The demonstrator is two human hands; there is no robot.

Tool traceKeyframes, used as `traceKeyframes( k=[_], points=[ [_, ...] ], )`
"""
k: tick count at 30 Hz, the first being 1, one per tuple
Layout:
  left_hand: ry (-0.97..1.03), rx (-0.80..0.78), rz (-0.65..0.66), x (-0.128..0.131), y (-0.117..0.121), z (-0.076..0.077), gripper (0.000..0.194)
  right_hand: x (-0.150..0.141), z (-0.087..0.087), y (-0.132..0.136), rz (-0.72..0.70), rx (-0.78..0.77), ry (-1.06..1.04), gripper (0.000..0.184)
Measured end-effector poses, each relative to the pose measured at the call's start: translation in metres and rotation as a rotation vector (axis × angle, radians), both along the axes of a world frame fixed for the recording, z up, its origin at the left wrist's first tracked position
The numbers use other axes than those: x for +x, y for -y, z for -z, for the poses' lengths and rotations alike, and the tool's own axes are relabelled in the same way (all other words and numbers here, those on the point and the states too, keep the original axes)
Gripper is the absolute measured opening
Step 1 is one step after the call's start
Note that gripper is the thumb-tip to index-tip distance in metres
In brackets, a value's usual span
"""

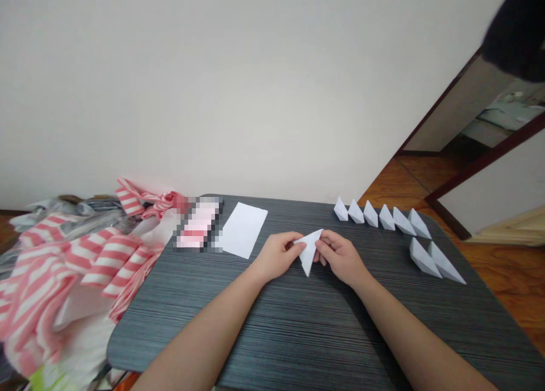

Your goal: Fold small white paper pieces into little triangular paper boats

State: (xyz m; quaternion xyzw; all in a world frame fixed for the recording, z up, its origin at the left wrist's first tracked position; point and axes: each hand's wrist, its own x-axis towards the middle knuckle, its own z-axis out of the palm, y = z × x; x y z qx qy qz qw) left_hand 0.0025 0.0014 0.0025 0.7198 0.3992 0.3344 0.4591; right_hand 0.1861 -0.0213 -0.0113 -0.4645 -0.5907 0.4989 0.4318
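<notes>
Both of my hands grip one piece of folded white paper (pixel 309 251) above the middle of the dark table. It is a pointed, triangular shape with one corner downward. My left hand (pixel 279 255) pinches its left side between thumb and fingers. At its right edge, my right hand (pixel 340 256) pinches it, with fingers partly behind the paper. Left of my hands lies a flat white sheet of paper (pixel 244 230). To the right, several folded white paper shapes (pixel 370 214) stand in a row, and a pair of folded paper pieces (pixel 435 260) sits nearer me.
The dark wood-grain table (pixel 272 334) stands against a pale wall (pixel 264 96). A pixelated pink item (pixel 198 223) lies at its far left. Red-and-white striped cloth (pixel 106 260) is heaped beyond the left edge. A doorway and wooden floor (pixel 392 181) show at the right.
</notes>
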Motion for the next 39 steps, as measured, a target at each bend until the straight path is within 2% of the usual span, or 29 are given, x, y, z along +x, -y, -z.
traceKeyframes(
  k=[4, 9, 12, 19, 22, 27, 33, 39],
  points=[
    [-0.052, 0.068, 0.006, 0.000, 0.000, -0.001, 0.022, 0.000, 0.000, 0.000, 0.005, 0.024, 0.028, 0.021],
    [0.096, -0.073, -0.049, 0.001, -0.003, 0.012, 0.023, -0.001, -0.001, 0.002, -0.111, 0.013, 0.034, 0.025],
    [0.128, -0.097, -0.064, 0.001, -0.003, 0.016, 0.020, -0.003, 0.000, 0.002, -0.149, 0.009, 0.043, 0.024],
    [-0.004, 0.075, -0.030, 0.000, 0.002, 0.005, 0.016, -0.004, 0.005, 0.001, -0.078, -0.030, -0.011, 0.021],
    [0.012, 0.051, 0.008, 0.000, 0.004, 0.002, 0.020, -0.004, 0.005, 0.000, -0.090, -0.049, -0.065, 0.018],
    [-0.004, 0.021, 0.082, -0.001, 0.005, 0.002, 0.033, -0.001, 0.004, 0.000, -0.121, -0.043, -0.022, 0.015],
    [0.017, 0.016, 0.089, -0.001, 0.006, 0.000, 0.033, -0.001, 0.006, 0.001, -0.118, -0.015, 0.005, 0.011],
    [0.125, -0.047, 0.070, 0.001, 0.007, -0.001, 0.023, -0.002, 0.005, 0.001, -0.092, 0.024, 0.083, 0.012]
  ],
)
